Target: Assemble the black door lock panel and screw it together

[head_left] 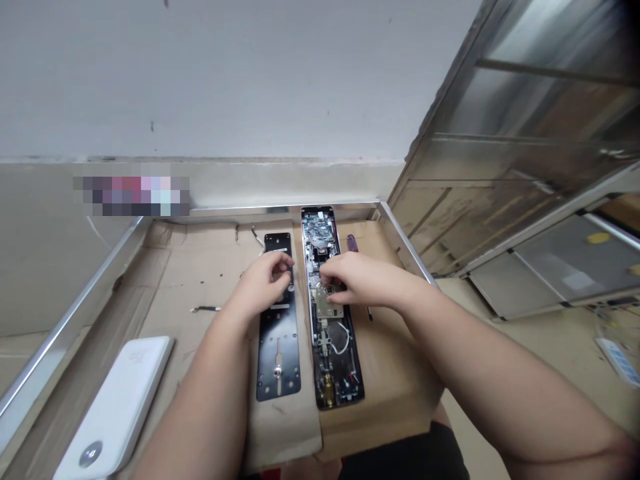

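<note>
A long, narrow black electronic door lock [357,363] lies with its inside facing up, showing a circuit board [320,229], wiring, a metal plate and brass-coloured parts. My right hand [345,279] is over its middle, fingers bent and closed at the square metal plate [327,307]; anything between the fingertips is hidden. Beside it on the left lies a flat black mounting plate [270,337] with holes and slots. Above the upper half of that plate, my left hand [267,280] has its fingers curled toward the thumb. What those fingers hold, if anything, is too small to tell.
Brown cardboard [200,260] lines the metal-edged table. A white device [123,400] resembling a power bank lies at the lower left. A purple-handled screwdriver [353,243] is partly behind my right arm. A short cable [205,309] lies left of the plate. A wall stands behind.
</note>
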Tool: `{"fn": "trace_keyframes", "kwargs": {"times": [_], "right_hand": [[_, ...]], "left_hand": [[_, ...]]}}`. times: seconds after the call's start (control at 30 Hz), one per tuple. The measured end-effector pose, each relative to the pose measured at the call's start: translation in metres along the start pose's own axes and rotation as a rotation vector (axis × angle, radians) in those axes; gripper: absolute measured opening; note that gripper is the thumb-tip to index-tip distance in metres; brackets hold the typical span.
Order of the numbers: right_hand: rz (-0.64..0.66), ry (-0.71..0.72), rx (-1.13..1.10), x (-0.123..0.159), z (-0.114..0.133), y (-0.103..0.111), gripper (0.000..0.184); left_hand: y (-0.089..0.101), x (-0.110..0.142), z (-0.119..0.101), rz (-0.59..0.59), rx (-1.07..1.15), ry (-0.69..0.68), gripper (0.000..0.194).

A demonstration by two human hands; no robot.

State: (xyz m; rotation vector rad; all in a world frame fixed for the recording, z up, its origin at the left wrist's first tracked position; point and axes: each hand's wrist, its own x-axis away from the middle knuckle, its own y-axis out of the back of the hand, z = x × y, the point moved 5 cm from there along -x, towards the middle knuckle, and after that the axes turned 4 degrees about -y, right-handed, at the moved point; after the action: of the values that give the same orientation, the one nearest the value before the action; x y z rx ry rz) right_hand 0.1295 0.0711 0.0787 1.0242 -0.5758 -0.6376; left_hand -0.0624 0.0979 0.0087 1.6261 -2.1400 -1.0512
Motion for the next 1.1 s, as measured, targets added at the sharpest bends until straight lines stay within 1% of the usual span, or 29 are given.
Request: {"fn": "trace_keyframes", "kwargs": {"times": [0.1, 0.13, 0.2, 0.27, 0.33, 0.4, 0.6, 0.83, 0.97, 1.1], "right_hand": [[-0.006, -0.002, -0.151, 0.007, -0.003, 0.014, 0.012], [-0.037, -0.007, -0.208, 0.01, -0.006, 0.021, 0.013], [-0.144, -0.002, -0.32, 0.017, -0.014, 0.035, 0.016], [-0.282, 0.018, -0.431, 0.023, -0.023, 0.046, 0.018], [-0.393, 0.032, -0.518, 0.026, -0.031, 0.053, 0.022], [-0.442, 0.037, -0.552, 0.027, -0.036, 0.054, 0.023], [-0.413, 0.037, -0.443, 0.022, -0.032, 0.048, 0.019], [-0.401, 0.01, -0.39, 0.021, -0.032, 0.048, 0.018], [-0.344, -0.004, -0.362, 0.02, -0.03, 0.046, 0.017], [-0.301, 0.036, -0.294, 0.019, -0.025, 0.046, 0.015]], "left_hand": [[0.004, 0.001, -0.016, -0.035, 0.056, -0.113, 0.016], [0.004, 0.002, -0.023, -0.035, 0.07, -0.17, 0.016], [0.0, 0.005, -0.04, 0.005, 0.071, -0.285, 0.017], [-0.007, 0.008, -0.054, 0.085, 0.03, -0.362, 0.023], [-0.015, 0.011, -0.062, 0.147, -0.026, -0.392, 0.029], [-0.021, 0.012, -0.064, 0.169, -0.068, -0.394, 0.028], [-0.024, 0.012, -0.063, 0.175, -0.069, -0.409, 0.019], [-0.025, 0.012, -0.064, 0.195, -0.093, -0.366, 0.024], [-0.026, 0.012, -0.065, 0.216, -0.096, -0.354, 0.023], [-0.026, 0.012, -0.064, 0.239, -0.087, -0.351, 0.023]]}}
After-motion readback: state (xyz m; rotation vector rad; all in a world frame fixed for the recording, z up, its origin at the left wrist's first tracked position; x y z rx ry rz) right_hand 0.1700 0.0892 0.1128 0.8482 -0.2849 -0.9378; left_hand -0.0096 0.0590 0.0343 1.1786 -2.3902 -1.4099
